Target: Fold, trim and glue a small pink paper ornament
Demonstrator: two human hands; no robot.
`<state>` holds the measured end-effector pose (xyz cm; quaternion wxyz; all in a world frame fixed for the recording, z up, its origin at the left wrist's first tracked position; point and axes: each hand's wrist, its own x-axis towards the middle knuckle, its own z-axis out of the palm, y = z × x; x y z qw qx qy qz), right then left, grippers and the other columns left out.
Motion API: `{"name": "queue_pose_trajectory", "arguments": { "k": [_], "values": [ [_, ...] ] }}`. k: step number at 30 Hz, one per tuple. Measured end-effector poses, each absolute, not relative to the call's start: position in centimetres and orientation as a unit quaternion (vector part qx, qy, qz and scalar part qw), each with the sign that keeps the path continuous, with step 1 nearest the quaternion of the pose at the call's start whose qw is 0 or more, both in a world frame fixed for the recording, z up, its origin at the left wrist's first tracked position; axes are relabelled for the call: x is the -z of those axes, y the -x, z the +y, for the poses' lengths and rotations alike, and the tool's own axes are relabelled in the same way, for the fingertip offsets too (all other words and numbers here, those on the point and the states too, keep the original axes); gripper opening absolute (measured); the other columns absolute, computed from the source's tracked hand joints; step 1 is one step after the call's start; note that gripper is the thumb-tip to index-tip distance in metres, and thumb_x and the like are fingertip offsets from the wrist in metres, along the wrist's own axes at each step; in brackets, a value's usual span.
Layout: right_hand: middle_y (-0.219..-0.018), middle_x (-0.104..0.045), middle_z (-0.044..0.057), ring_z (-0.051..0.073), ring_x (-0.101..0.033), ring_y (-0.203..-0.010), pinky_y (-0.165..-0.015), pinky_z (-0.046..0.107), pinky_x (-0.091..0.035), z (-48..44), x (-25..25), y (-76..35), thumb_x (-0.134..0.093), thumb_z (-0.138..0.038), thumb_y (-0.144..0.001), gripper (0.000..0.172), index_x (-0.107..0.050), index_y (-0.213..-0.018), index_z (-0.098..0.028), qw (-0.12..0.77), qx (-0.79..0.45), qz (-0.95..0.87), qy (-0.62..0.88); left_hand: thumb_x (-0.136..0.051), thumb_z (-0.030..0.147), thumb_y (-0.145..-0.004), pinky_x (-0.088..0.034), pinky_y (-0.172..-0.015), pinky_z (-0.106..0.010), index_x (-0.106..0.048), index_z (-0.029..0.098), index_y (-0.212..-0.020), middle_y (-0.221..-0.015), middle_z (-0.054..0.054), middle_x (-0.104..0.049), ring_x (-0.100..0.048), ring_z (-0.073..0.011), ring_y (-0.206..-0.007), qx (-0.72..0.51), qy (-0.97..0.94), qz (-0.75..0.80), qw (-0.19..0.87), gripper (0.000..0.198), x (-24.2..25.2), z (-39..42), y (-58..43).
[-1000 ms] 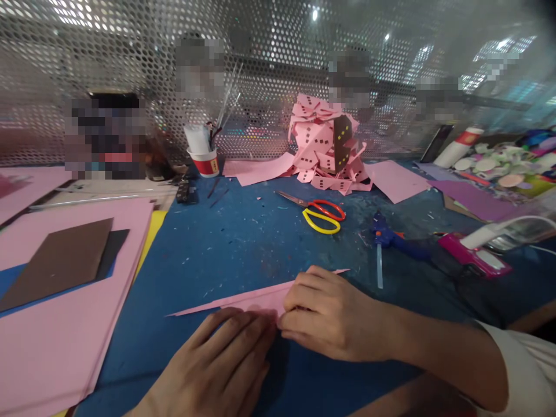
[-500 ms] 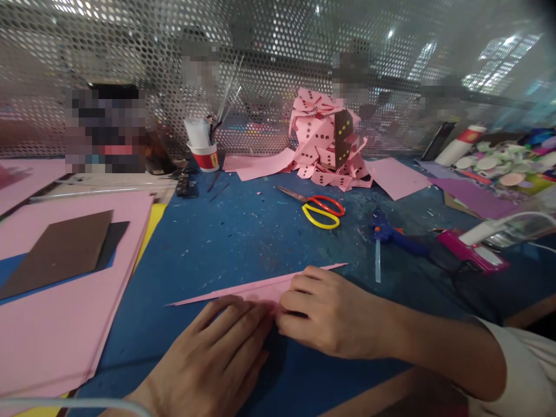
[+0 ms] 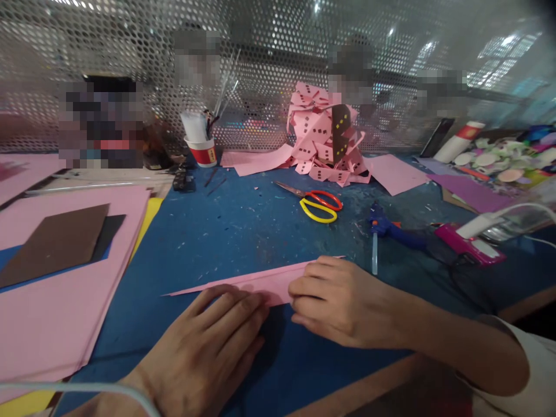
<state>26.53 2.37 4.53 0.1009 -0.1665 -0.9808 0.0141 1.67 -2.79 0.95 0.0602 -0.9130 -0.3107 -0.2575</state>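
A narrow strip of folded pink paper lies slantwise on the blue tabletop, its pointed left end showing past my fingers. My left hand is over its left half, fingers close together and pressing the lower edge; the thumb's grip is partly hidden. On the right part, my right hand has curled fingers closed on the paper, covering most of that end. Beyond the strip lie scissors with one red and one yellow handle. To their right is a blue glue gun with a clear glue stick.
A pink paper construction with dark squares stands by the perforated metal screen. Pink sheets and brown card lie left. A cup of tools stands behind; a magenta power strip and cables lie right.
My right hand has slid right along the pink paper, away from my left hand, uncovering more of the strip between them. The left hand stays on the paper. The view has shifted slightly.
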Motion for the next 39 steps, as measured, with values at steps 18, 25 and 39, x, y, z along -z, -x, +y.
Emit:
{"name": "queue_pose_trajectory", "arguments": {
  "k": [18,25,39],
  "values": [
    [-0.093,-0.067,0.005,0.017,-0.060,-0.090,-0.085,0.032,-0.041,2.3,-3.6,-26.5,-0.047,-0.024,-0.096,0.020,-0.064,-0.089,-0.017,0.161,-0.068,-0.964,0.199,-0.052,0.017,-0.094,-0.049,-0.088,-0.035,-0.064,0.016,-0.113,-0.114,-0.009,-0.067,-0.061,-0.0202,-0.101,0.191,0.945,-0.264,0.038,0.022,-1.7,-1.6,-0.7],
    [-0.092,-0.068,0.006,0.017,-0.061,-0.089,-0.087,0.032,-0.043,2.4,-3.3,-26.6,-0.049,-0.024,-0.095,0.020,-0.064,-0.087,-0.016,0.186,-0.062,-0.963,0.184,-0.053,0.015,-0.093,-0.051,-0.092,-0.033,-0.064,0.017,-0.116,-0.112,-0.009,-0.070,-0.063,-0.0192,-0.104,0.201,0.951,-0.233,0.029,0.025,-1.6,-1.1,0.5],
    [-0.090,-0.069,0.005,0.016,-0.062,-0.086,-0.081,0.030,-0.044,2.4,-3.3,-26.6,-0.050,-0.023,-0.094,0.019,-0.065,-0.083,-0.017,0.193,-0.050,-0.963,0.180,-0.062,0.017,-0.088,-0.052,-0.088,-0.031,-0.067,0.018,-0.110,-0.108,-0.008,-0.071,-0.065,-0.0185,-0.098,0.226,0.940,-0.241,0.083,0.022,-1.7,-1.3,2.7]
  ]
}}
